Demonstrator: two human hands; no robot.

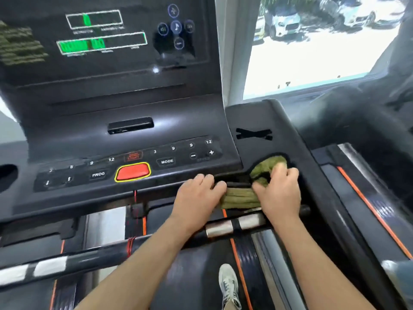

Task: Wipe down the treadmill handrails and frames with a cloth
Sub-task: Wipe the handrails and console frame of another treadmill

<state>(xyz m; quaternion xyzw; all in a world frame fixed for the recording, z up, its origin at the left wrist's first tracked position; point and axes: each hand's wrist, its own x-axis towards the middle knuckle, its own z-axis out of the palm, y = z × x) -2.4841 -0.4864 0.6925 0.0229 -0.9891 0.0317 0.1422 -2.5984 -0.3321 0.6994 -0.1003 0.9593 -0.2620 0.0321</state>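
A person's left hand (197, 195) and right hand (279, 193) grip an olive-green cloth (241, 199) against the front edge of a black treadmill console (134, 139), to the right of its red button (133, 171). A crossbar handrail (223, 228) runs beneath the forearms, and one sneaker (229, 285) stands on the belt (201, 276) below.

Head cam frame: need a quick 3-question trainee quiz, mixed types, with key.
1. True or false: the green cloth lies on top of the red button.
2. Which grips the cloth? A) left hand only B) right hand only C) both hands
3. Fill in: the labelled button just right of the red button reads ____.

Key: 1 false, the cloth is at the console's right front edge, away from the red button; 2 C; 3 MODE.
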